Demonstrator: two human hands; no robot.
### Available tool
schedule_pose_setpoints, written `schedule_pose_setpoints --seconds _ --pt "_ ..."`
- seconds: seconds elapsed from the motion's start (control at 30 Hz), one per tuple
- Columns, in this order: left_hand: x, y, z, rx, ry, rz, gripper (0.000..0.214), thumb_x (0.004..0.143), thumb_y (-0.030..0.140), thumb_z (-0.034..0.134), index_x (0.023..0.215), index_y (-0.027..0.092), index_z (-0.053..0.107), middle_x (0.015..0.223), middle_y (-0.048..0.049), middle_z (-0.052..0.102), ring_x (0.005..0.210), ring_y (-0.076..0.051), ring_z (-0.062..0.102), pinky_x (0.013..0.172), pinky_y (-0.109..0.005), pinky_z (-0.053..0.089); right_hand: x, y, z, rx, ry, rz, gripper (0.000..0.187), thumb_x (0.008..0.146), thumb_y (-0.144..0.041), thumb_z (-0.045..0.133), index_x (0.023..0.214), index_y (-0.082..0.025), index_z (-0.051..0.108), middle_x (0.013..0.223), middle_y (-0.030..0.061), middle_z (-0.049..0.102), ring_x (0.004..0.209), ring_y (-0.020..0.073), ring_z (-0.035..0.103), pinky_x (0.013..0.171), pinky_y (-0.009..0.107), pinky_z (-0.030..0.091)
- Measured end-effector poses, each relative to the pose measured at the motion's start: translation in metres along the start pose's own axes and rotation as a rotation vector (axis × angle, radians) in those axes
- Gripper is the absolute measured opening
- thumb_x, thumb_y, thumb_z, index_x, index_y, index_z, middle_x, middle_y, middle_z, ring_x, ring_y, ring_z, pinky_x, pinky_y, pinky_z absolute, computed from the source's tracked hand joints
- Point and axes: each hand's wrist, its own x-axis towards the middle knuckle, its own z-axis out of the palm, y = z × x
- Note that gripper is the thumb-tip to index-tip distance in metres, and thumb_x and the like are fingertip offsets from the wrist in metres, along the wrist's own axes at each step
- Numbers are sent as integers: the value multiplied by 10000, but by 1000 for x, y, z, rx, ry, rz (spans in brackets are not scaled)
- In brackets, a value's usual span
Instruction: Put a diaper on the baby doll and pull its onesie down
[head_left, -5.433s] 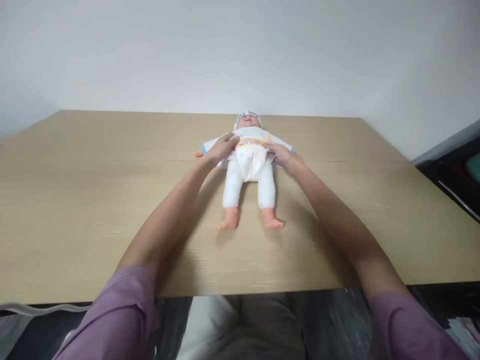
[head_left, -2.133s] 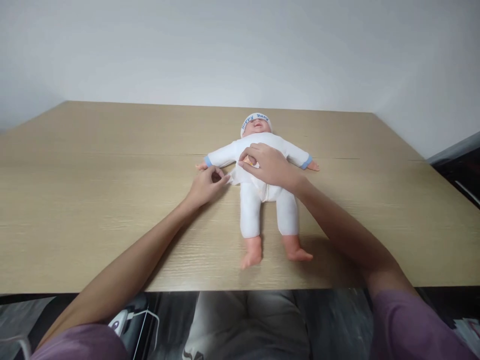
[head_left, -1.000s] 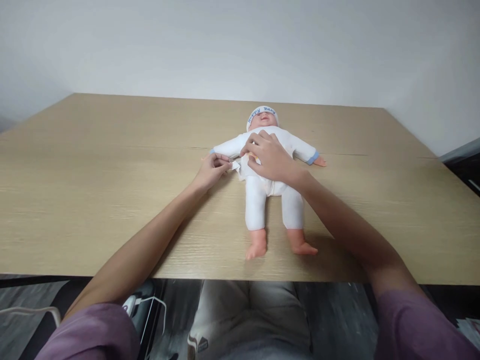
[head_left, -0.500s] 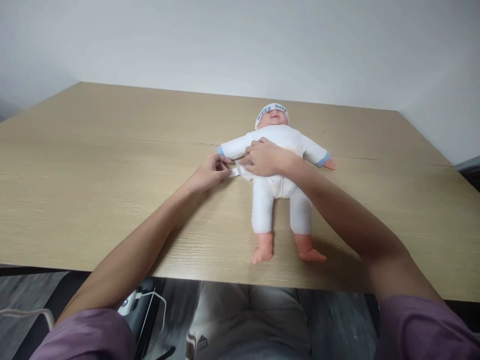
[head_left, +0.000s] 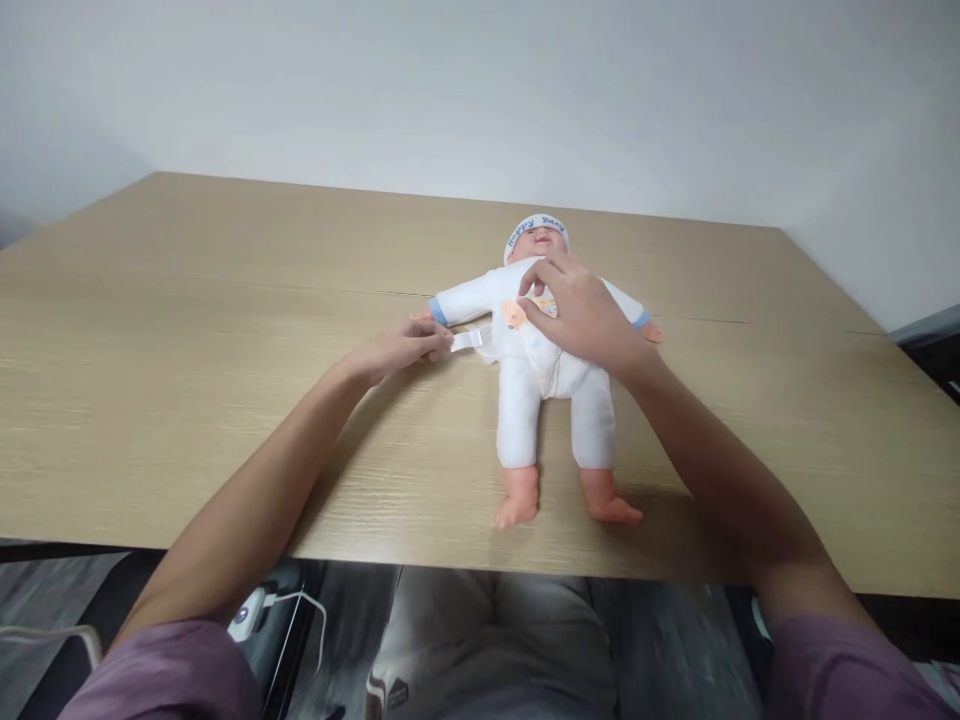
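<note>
1. White diaper tab (head_left: 468, 340) is pinched in the left hand (head_left: 401, 350), beside the doll (head_left: 517, 420) lying on the table (head_left: 187, 350).
2. Flat on its belly rests the right hand (head_left: 585, 318), fingers loose.
3. Fastening step, likely; it calls for a snug pull across.

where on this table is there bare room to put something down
Bare: the table left of the left hand and forearm, the stretch right of the right hand and arm, and the far strip behind the doll. Crowded: the middle, where both hands meet the doll and its white tab.
</note>
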Motion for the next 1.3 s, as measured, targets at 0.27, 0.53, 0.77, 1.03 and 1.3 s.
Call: schedule_pose_setpoints --seconds 0.27,0.53,0.77,1.03,1.3 --pt "33 36 25 -298 -6 120 256 790 429 844 858 207 734 895 -37 678 777 -152 591 740 -288 490 -1 18 7 218 -26 117 141 989 -338 687 982 -247 579 1044 53 688 1014 257 644 921 414 496" --pt "56 61 55 -191 -95 190 208 771 407 823 792 219 738 849 -49 689 774 -178 594 747 -317 489 -1 20 4 304 -68 141 73 1033 -271 515 999 -255 577 1111 69 729 1053 251 658 977 415 516" --pt "64 70 72 -87 -43 184 182 817 361 745 725 204 753 821 -65 673 752 -181 567 700 -325 455 2 37 -4 483 -158 196 187 1058 -273 461 1179 -279 603 1235 54 739 1188 249 667 1057 417 516" --pt "52 72 80 53 14 237 267 929 435 710 790 208 730 822 -53 617 787 -206 530 722 -335 420 -1 38 -8 401 -210 74 381 985 -407 694 1329 -257 625 1128 46 720 1012 244 667 913 386 545" --pt "62 61 80 19 -15 331 371 1026 472 639 764 211 659 767 -36 553 735 -194 501 719 -331 431 -4 33 -3 443 -148 141 297 1115 -401 538 1337 -231 638 1063 29 730 901 208 657 899 374 542"
